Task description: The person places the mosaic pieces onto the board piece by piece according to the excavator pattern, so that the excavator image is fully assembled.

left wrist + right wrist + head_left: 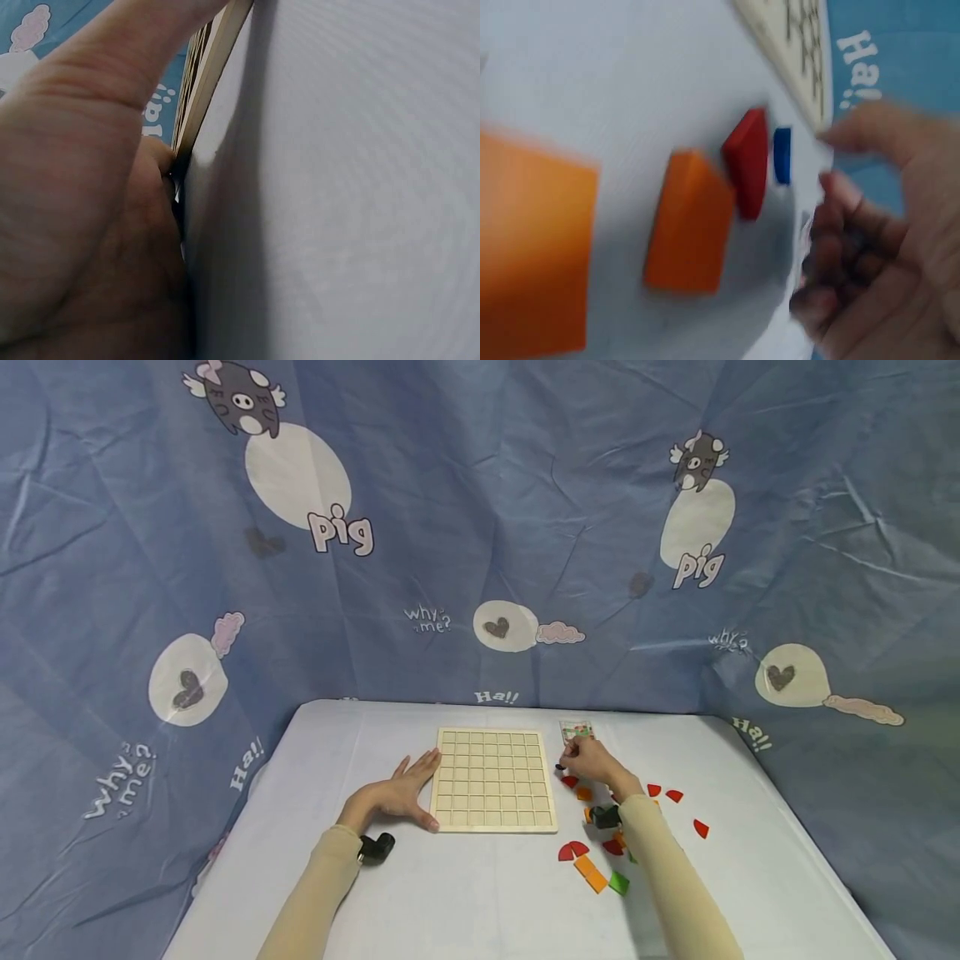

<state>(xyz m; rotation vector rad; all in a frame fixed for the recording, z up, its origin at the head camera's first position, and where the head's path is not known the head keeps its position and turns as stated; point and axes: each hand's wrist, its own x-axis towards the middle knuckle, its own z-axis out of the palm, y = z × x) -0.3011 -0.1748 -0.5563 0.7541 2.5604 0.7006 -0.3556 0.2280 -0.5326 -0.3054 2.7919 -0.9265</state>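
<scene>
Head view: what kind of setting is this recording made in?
Probably an improvised indoor recording corner, not a workshop or kitchen. A blue cartoon-pig sheet hangs as a backdrop around a white-covered table. On it lie a wooden grid board and coloured puzzle pieces, suggesting a tabletop puzzle set-up.

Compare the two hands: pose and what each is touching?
The left hand lies flat, fingers straight, against the left edge of the wooden grid board. The right hand has its fingers curled and sits right of the board, near a small card and the coloured pieces; any grip is unclear. Both rest on the white table.
</scene>
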